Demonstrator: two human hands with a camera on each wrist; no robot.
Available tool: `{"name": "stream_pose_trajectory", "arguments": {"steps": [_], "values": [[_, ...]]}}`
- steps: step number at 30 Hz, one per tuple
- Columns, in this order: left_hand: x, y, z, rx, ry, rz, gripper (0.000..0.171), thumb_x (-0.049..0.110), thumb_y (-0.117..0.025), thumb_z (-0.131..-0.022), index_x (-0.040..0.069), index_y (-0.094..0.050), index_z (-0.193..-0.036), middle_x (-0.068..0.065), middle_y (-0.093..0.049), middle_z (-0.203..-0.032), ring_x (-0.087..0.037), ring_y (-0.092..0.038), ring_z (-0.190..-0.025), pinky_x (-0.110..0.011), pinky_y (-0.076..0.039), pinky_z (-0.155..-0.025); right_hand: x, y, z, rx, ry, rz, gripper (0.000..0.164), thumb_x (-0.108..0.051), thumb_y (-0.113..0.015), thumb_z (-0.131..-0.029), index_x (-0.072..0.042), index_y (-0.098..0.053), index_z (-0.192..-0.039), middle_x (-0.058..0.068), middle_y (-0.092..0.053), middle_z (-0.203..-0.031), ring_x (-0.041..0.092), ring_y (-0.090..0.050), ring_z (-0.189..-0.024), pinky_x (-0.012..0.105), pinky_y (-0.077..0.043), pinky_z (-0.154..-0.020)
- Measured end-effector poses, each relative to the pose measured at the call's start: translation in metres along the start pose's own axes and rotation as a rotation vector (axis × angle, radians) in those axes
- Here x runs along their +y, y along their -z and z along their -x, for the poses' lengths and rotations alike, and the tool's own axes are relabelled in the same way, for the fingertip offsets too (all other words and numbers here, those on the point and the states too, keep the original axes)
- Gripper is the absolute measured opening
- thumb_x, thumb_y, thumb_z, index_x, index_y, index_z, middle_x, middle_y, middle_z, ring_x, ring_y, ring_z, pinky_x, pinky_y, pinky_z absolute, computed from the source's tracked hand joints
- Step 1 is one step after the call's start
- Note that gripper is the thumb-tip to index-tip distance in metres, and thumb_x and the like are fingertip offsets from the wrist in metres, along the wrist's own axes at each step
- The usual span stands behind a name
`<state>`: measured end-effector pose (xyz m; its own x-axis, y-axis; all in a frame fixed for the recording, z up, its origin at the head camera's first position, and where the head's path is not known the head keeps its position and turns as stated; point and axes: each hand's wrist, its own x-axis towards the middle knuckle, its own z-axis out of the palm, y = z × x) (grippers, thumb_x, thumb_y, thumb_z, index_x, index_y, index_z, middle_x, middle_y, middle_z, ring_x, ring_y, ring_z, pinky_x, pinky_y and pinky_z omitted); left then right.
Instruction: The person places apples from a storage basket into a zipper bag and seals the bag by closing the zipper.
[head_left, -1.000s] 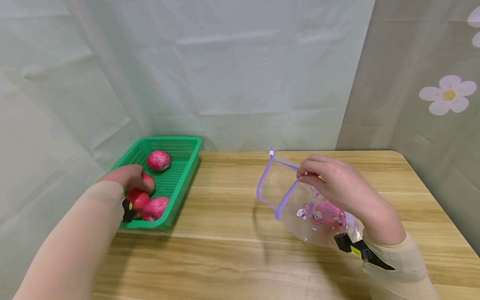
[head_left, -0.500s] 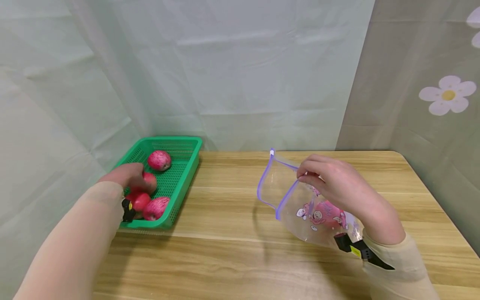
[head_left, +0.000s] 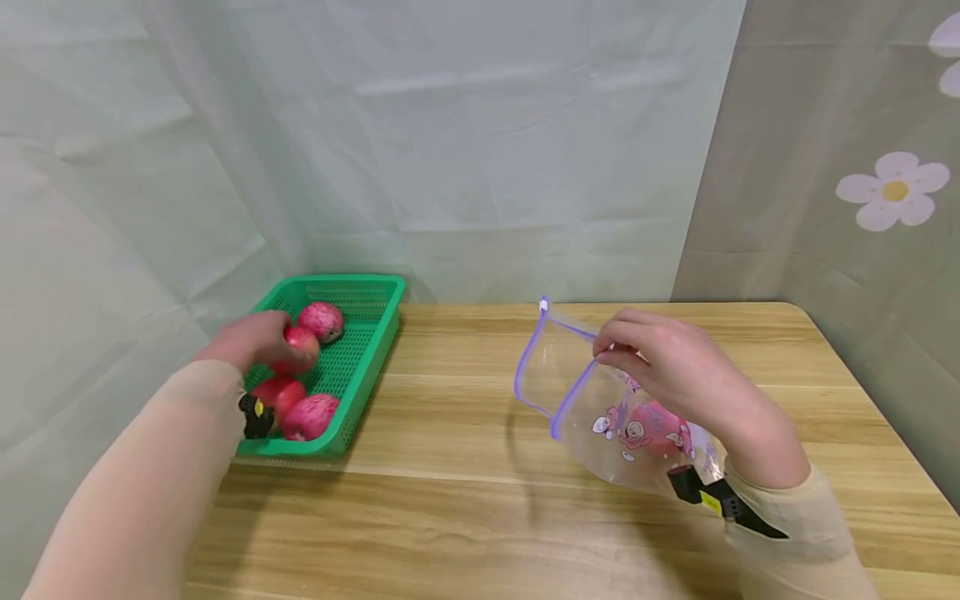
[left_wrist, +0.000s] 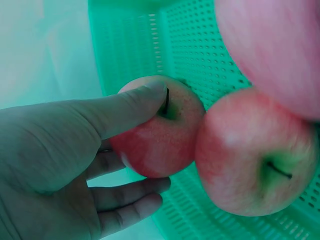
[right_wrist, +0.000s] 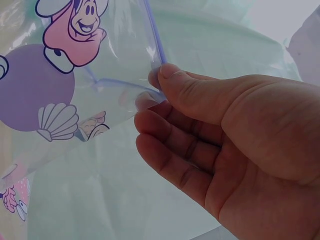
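Observation:
My left hand (head_left: 255, 337) grips a red apple (left_wrist: 157, 132) inside the green basket (head_left: 365, 367), thumb beside the stem and fingers round its side. Another apple (left_wrist: 250, 155) lies against it in the left wrist view. In the head view, several apples share the basket, one (head_left: 321, 322) at the back and one (head_left: 310, 417) at the front. With thumb and fingertips, my right hand (head_left: 667, 358) pinches the purple-edged rim of a clear zip bag (head_left: 600, 450). The bag's mouth gapes toward the left. Inside it a red apple (head_left: 654, 427) shows through the printed cartoon figures.
The basket stands at the left of a wooden table (head_left: 450, 517), close to the pale curtain (head_left: 487, 150) behind. A grey curtain with a white flower (head_left: 894, 191) hangs at the right. A white slider (head_left: 543, 306) sits at the bag's top corner.
My left hand has shifted slightly up and right in the basket, and the apple in it has moved the same way, closer to the back apple. The right hand and bag stay in place.

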<state>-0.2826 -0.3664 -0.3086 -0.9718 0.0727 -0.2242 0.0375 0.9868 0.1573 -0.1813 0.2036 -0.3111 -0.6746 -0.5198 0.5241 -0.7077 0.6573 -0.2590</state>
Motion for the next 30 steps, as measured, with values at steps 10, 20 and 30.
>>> {"name": "stream_pose_trajectory", "arguments": {"steps": [10, 20, 30], "values": [[0.010, 0.007, 0.001, 0.078, -0.057, 0.006, 0.037, 0.028, -0.077, -0.087, 0.004, -0.051, -0.097, -0.011, -0.054, -0.090, -0.031, -0.053, -0.087, -0.043, -0.044, -0.070, -0.001, 0.001, 0.000, -0.008, -0.003, -0.003, 0.023, -0.002, -0.089, -0.092, -0.021, -0.077, -0.098, -0.014, -0.071, -0.095, 0.006, -0.063, -0.078, 0.036, -0.057, -0.070], [0.016, 0.015, -0.005, 0.176, -0.114, 0.048, 0.048, 0.032, -0.087, -0.088, -0.002, -0.057, -0.105, -0.016, -0.065, -0.096, -0.035, -0.061, -0.088, -0.046, -0.048, -0.074, -0.001, 0.001, -0.001, -0.008, 0.001, -0.003, 0.023, -0.003, -0.088, -0.093, -0.021, -0.076, -0.098, -0.015, -0.071, -0.096, 0.006, -0.063, -0.079, 0.037, -0.056, -0.071], [0.028, 0.021, -0.006, 0.231, -0.127, 0.074, 0.055, 0.032, -0.085, -0.088, -0.007, -0.059, -0.116, -0.023, -0.069, -0.106, -0.040, -0.064, -0.094, -0.052, -0.051, -0.081, -0.001, 0.000, -0.001, -0.007, 0.003, -0.004, 0.023, -0.002, -0.089, -0.092, -0.021, -0.076, -0.098, -0.015, -0.070, -0.095, 0.006, -0.063, -0.079, 0.036, -0.057, -0.071]]}}
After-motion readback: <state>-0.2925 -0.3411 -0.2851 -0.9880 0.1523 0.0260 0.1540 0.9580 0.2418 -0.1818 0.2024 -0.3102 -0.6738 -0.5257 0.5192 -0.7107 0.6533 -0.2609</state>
